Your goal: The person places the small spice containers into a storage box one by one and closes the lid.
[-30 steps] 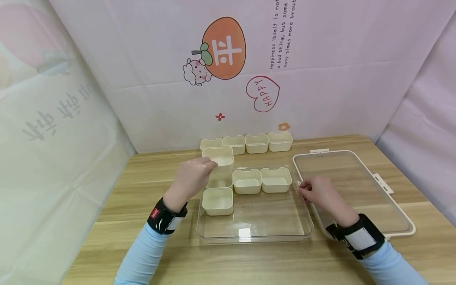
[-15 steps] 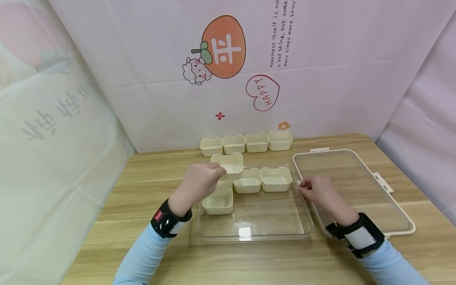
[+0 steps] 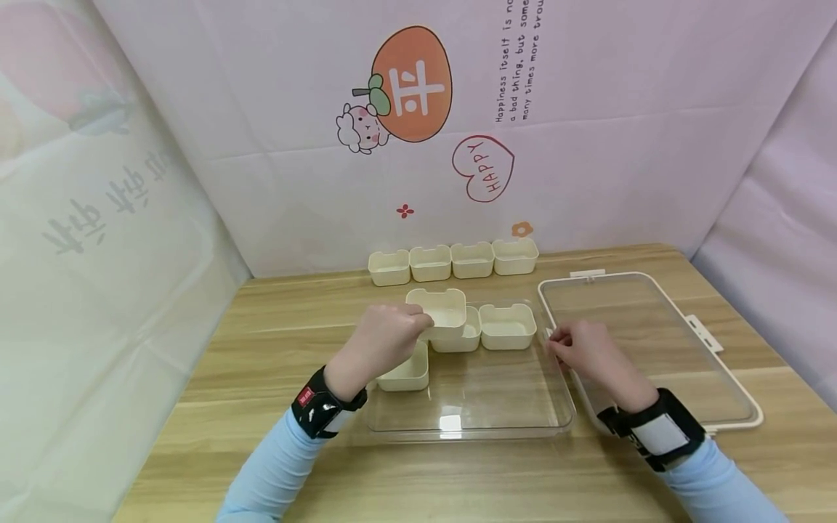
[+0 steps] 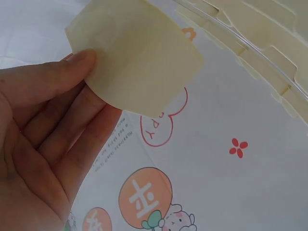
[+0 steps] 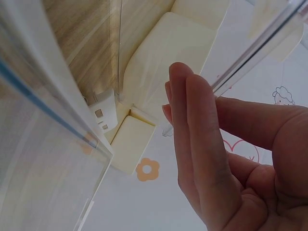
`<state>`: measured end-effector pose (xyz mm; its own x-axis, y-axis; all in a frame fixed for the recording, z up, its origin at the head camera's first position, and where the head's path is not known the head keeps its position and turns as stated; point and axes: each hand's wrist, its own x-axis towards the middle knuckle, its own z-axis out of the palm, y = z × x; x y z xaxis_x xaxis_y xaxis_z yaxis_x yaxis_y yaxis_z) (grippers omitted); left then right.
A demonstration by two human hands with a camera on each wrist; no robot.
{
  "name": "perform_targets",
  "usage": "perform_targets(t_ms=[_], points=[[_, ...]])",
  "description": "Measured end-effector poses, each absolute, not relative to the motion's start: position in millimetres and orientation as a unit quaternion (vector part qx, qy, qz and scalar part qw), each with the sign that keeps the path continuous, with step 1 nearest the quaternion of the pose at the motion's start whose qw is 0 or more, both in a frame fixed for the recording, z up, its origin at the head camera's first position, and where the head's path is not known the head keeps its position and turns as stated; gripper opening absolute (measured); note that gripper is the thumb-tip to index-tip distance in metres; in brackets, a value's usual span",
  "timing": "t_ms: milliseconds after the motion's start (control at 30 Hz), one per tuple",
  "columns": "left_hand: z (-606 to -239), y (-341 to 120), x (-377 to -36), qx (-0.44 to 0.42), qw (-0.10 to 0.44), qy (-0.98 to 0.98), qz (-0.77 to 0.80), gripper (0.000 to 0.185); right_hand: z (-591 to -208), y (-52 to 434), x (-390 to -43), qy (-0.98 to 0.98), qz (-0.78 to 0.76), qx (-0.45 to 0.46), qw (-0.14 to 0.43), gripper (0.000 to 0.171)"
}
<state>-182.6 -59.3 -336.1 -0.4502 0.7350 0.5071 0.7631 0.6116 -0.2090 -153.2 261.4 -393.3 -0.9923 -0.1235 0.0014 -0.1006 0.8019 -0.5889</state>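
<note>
A tray (image 3: 516, 418) sits mid-table (image 3: 261, 341), with a lid (image 3: 654, 341) lying just right of it. Behind the tray, against the wall, four cups (image 3: 453, 261) stand in a row — side by side, touching. In the tray's back row, two cups (image 3: 506, 325) sit side by side; another (image 3: 408, 372) sits at the left edge, nearer the front. The left hand (image 3: 382, 341) holds a cup (image 3: 441, 309) above the tray's back left — partly over the row. The right hand (image 3: 582, 352) rests at the tray's right rim, between tray and lid.

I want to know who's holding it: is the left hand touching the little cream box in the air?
Touching. The left wrist view shows the left hand with its thumb pressed on the cream box.
</note>
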Motion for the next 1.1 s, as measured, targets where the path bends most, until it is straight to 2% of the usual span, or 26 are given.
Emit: perform_targets(t_ms=[500,767,1100], points=[[-342,-42,-178,-0.448,0.274,-0.851,-0.020,0.033,-394,262,-154,0.949,-0.309,-0.063,0.010,0.015],[-340,-35,-174,-0.466,0.218,-0.857,-0.022,0.029,-392,261,-154,0.949,-0.306,-0.069,0.004,0.016],[-343,-28,-167,-0.479,0.185,-0.858,-0.002,0.030,-394,261,-155,0.951,-0.299,-0.074,-0.003,0.016]])
